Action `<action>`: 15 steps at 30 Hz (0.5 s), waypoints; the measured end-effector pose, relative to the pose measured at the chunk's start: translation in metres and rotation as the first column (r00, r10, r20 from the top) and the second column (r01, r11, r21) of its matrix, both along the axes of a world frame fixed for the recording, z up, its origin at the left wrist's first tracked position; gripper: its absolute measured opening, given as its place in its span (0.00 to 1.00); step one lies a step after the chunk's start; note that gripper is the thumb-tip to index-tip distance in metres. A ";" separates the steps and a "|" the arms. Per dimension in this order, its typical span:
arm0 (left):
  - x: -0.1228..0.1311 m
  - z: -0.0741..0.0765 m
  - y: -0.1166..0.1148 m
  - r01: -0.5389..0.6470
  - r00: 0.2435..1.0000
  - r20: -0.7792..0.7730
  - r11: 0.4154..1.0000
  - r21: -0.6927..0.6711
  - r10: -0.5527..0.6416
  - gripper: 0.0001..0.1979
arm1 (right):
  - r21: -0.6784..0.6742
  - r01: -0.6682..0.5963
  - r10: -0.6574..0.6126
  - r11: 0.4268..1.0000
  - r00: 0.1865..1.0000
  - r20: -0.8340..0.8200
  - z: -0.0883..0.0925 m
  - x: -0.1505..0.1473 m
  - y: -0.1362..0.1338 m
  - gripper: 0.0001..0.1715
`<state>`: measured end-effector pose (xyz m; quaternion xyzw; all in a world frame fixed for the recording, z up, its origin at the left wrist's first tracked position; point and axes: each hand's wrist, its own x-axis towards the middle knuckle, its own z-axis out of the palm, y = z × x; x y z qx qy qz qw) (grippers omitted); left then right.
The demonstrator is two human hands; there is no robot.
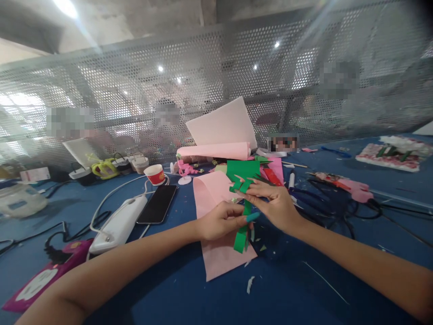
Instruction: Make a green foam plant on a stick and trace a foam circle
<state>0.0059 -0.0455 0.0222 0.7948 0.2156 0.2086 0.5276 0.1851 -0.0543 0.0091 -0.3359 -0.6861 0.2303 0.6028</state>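
Observation:
Between both hands is a curled green paper strip (pixel 240 240), its lower end hanging over a sheet of pink paper (pixel 216 266). My left hand (pixel 223 221) is closed, thumb and fingers pinching the strip low down; a long teal nail shows on the thumb. Higher up and to the right, my right hand (pixel 270 203) grips the strip's folded upper part between thumb and fingers. Behind the hands, a larger piece of green paper (pixel 241 169) lies on the table. Small paper scraps (pixel 250 285) are scattered below the strip.
A black phone (pixel 158 204), a white power strip (pixel 120 223) and a red paper cup (pixel 155 174) stand to the left. Cables and a pink glue gun (pixel 355 187) lie right. A pink roll (pixel 214 150) sits before the perforated metal screen (pixel 135 90).

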 end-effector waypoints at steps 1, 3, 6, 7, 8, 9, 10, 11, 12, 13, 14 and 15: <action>0.001 0.003 -0.001 -0.012 1.000 0.028 0.997 -0.077 0.014 0.21 | 0.027 0.004 -0.005 1.000 0.999 0.040 0.000 0.002 0.001 0.05; 0.003 0.007 -0.001 -0.025 0.996 0.082 0.979 -0.202 0.042 0.21 | 0.076 0.008 -0.017 0.997 0.992 0.126 -0.001 0.006 0.005 0.08; 0.004 0.014 0.000 -0.026 0.987 0.141 0.939 -0.344 0.079 0.20 | 0.178 -0.023 -0.027 0.984 0.961 0.276 0.000 0.011 0.009 0.12; 0.004 0.016 0.000 -0.024 0.984 0.156 0.924 -0.382 0.090 0.19 | 0.216 -0.054 -0.021 0.975 0.945 0.327 0.001 0.012 0.009 0.13; 0.005 0.018 -0.001 -0.027 0.981 0.165 0.910 -0.414 0.104 0.18 | 0.245 -0.090 -0.009 0.965 0.927 0.375 0.002 0.013 0.009 0.14; 0.005 0.020 -0.002 -0.035 0.978 0.171 0.896 -0.442 0.123 0.17 | 0.262 -0.129 0.006 0.956 0.906 0.423 0.005 0.013 0.007 0.14; 0.006 0.024 -0.003 -0.047 0.974 0.176 0.883 -0.468 0.145 0.17 | 0.267 -0.166 0.023 0.949 0.884 0.468 0.008 0.014 0.006 0.14; 0.007 0.027 -0.004 -0.060 0.970 0.176 0.869 -0.491 0.167 0.16 | 0.264 -0.199 0.040 0.944 0.861 0.506 0.011 0.015 0.003 0.15; 0.007 0.031 -0.004 -0.077 0.966 0.172 0.854 -0.515 0.191 0.16 | 0.259 -0.233 0.060 0.937 0.840 0.539 0.015 0.016 0.001 0.14; 0.007 0.035 -0.005 -0.094 0.963 0.163 0.837 -0.538 0.213 0.16 | 0.255 -0.263 0.080 0.931 0.825 0.559 0.018 0.016 -0.001 0.14; 0.007 0.038 -0.005 -0.108 0.963 0.146 0.820 -0.562 0.227 0.16 | 0.249 -0.291 0.103 0.924 0.816 0.569 0.021 0.017 -0.003 0.13; 0.007 0.042 -0.005 -0.118 0.964 0.127 0.801 -0.587 0.235 0.17 | 0.247 -0.309 0.122 0.918 0.815 0.567 0.023 0.017 -0.005 0.12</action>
